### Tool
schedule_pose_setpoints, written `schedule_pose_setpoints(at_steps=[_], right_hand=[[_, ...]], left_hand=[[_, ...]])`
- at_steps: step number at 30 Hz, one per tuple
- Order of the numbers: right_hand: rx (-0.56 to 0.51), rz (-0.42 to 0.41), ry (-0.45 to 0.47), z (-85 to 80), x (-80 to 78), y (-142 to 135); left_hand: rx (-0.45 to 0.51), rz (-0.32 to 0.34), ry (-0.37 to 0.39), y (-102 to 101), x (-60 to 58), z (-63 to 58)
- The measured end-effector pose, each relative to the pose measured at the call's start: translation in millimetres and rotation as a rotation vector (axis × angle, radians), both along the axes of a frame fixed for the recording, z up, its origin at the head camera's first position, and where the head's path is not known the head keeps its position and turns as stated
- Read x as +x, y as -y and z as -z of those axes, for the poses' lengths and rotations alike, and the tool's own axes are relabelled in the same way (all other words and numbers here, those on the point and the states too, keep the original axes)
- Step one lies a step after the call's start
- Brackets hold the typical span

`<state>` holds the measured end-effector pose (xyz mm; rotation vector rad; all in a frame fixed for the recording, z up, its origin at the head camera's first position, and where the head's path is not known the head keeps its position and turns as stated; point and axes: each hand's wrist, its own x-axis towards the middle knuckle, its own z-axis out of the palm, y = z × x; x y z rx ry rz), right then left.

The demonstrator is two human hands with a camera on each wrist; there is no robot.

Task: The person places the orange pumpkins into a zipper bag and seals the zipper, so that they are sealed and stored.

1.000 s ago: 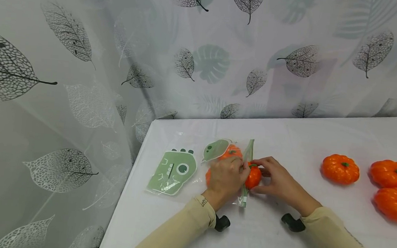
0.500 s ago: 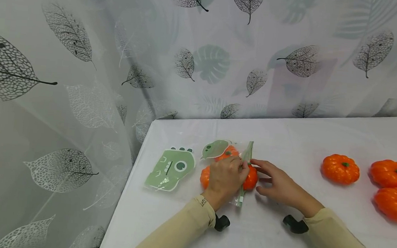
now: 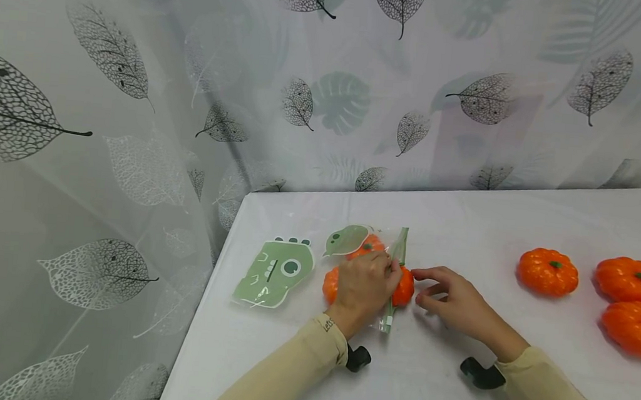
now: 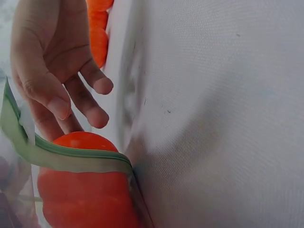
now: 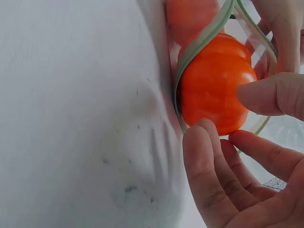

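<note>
A clear zip bag [image 3: 274, 274] with a green dinosaur print lies on the table, its green zip edge [image 4: 71, 159] held apart at the mouth. My left hand [image 3: 361, 288] grips the bag's upper edge. An orange toy pumpkin [image 5: 216, 85] sits in the mouth, partly inside. My right hand [image 3: 459, 305] is just right of that pumpkin, fingers loosely bent and thumb apart; the fingertips are at its outer side, and whether they touch it I cannot tell. More orange pumpkins [image 3: 331, 284] show through the plastic behind my left hand.
Several more things stand about: a toy pumpkin [image 3: 548, 272] on the right of the white table [image 3: 424, 390], and two others [image 3: 632, 280] near the right frame edge. A leaf-patterned curtain [image 3: 335, 151] hangs along the back and left sides.
My right hand has drawn back to the right from the pumpkin, which has shifted slightly left into the bag's mouth. The bag has slid a little left; my left hand stays on it.
</note>
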<state>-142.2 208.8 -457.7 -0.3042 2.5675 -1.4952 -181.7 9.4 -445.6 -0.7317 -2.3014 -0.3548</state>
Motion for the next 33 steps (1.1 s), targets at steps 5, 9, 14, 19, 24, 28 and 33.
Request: schedule_pose_setpoints(at_steps=[5, 9, 14, 19, 24, 28, 33], right_hand=[[-0.109, -0.043, 0.003, 2.5, 0.6, 2.6], [-0.162, -0.071, 0.010, 4.1, -0.7, 4.7], [-0.163, -0.110, -0.022, 5.0, -2.8, 7.7], [-0.157, -0.141, -0.043, 5.7, -4.6, 12.8], [-0.176, -0.188, -0.044, 4.8, -4.7, 17.8], [-0.136, -0.211, -0.090, 4.0, -2.0, 16.9], [0.121, -0.118, -0.304, -2.7, 2.3, 8.8]], left_hand=[[0.007, 0.007, -0.009, 0.2, 0.1, 0.3], [0.006, 0.006, -0.029, 0.0, 0.0, 0.7], [0.009, 0.004, -0.048, -0.8, -0.1, 0.4], [0.021, 0.010, -0.058, -1.5, -0.6, -0.1], [0.009, -0.006, -0.050, -1.2, -0.4, -0.6], [0.006, -0.012, -0.044, -0.6, -0.5, -0.4], [-0.015, -0.017, -0.026, 0.5, 0.3, -1.5]])
